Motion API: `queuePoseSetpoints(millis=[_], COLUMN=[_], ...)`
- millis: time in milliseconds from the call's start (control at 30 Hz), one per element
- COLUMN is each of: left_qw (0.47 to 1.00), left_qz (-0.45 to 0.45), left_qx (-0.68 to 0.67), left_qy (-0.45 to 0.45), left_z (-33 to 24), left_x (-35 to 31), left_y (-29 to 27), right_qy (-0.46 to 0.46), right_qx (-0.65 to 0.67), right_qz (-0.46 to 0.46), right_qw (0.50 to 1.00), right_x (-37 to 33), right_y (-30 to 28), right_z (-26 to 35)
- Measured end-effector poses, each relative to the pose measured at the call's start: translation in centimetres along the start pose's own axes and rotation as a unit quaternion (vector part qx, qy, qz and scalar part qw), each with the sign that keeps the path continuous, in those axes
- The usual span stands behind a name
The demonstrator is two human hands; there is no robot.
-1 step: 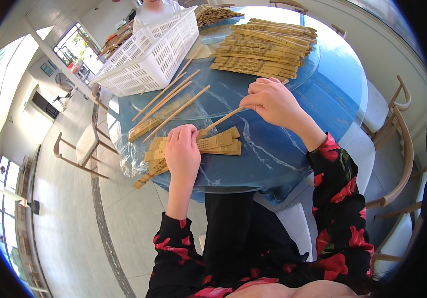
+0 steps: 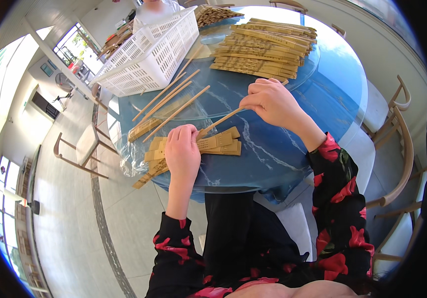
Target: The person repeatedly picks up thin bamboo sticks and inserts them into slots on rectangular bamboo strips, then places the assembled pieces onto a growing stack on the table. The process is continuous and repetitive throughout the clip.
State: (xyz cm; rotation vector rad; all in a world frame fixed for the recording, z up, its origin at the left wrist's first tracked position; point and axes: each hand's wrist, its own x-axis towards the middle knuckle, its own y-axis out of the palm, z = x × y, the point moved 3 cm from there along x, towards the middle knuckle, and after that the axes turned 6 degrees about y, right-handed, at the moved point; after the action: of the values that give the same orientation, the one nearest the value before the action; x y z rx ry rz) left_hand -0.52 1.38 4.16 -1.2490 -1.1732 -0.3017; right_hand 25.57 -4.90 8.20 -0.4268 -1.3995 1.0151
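My right hand (image 2: 275, 102) pinches a thin wooden chopstick (image 2: 223, 119), which slants down to the left. Its lower end reaches the fingers of my left hand (image 2: 182, 151). That hand is closed over a brown printed paper sleeve, mostly hidden by the fingers, so I cannot tell how far the stick goes in. Beneath the left hand, more flat paper sleeves (image 2: 226, 143) lie fanned out near the table's front edge. Several loose chopsticks (image 2: 177, 113) lie diagonally beyond it, beside clear plastic film (image 2: 133, 161).
A white slatted plastic basket (image 2: 166, 64) stands at the back left of the round blue table (image 2: 273, 159). A large stack of filled-looking sleeves (image 2: 265, 47) lies beyond my right hand, with another brown pile (image 2: 216, 16) farther back. Wooden chairs (image 2: 87, 146) surround the table; a person (image 2: 156, 12) is behind the basket.
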Motion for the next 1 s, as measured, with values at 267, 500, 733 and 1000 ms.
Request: queuePoseSetpoints(millis=[267,500,733,1000], left_qw=[0.997,0.997,1.000,0.998], left_qz=[0.033,0.046,-0.004,0.005], left_qx=[-0.049,-0.022,0.023,-0.052], left_qy=[0.051,0.066,0.006,0.039], left_z=[-1.4,-1.1,-0.2,-1.0], left_x=[0.6,0.1,-0.1,0.2], left_y=[0.6,0.5,-0.4,0.2], right_qy=[0.006,0.002,0.124,0.112], right_qx=[0.080,0.107,0.137,0.307], right_qz=[0.043,0.097,0.084,0.164], right_qw=[0.996,0.990,0.979,0.931], right_x=[-0.5,-0.5,0.5,-0.1], right_y=[1.6,5.0,0.3,3.4], right_z=[2.1,6.0,-0.3,1.8])
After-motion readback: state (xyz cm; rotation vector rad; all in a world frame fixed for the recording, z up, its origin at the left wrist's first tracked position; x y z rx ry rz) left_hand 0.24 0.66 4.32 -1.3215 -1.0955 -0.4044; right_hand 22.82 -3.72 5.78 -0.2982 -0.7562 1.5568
